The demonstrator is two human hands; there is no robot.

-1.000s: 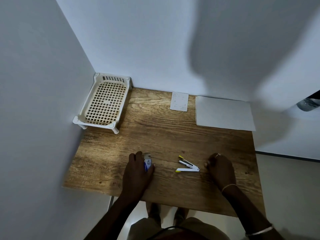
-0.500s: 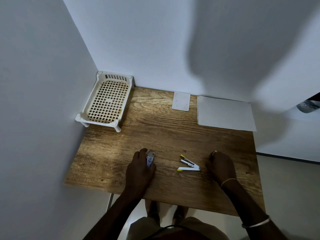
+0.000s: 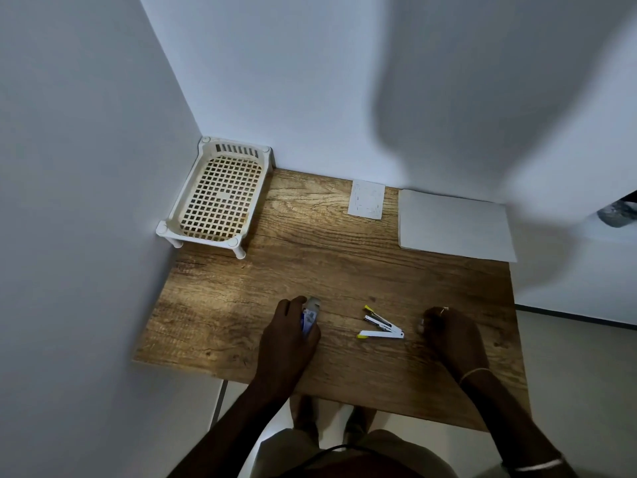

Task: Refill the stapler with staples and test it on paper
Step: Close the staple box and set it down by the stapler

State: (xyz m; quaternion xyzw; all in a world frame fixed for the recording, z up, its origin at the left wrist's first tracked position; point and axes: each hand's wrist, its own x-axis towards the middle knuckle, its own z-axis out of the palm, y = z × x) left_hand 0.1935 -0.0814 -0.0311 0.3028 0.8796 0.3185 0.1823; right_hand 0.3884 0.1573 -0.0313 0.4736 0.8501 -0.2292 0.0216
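A small white stapler [image 3: 381, 327] with yellow tips lies hinged open in a V on the wooden table [image 3: 310, 257], near its front edge. My left hand [image 3: 287, 339] lies to the stapler's left, its fingers curled round a small blue and white staple box [image 3: 309, 317] that sits on the table. My right hand [image 3: 448, 334] rests to the stapler's right with fingers curled; something small and pale shows at its fingertips, too small to identify. A stack of white paper [image 3: 455, 225] lies at the table's back right.
A cream plastic lattice tray [image 3: 217, 198] on short legs stands in the back left corner against the walls. A small white card [image 3: 367, 200] lies at the back middle. The table's right side ends at open floor.
My left hand has slid slightly forward and turned the staple box, so more of the box shows past the fingers. The stapler and my right hand have stayed put.
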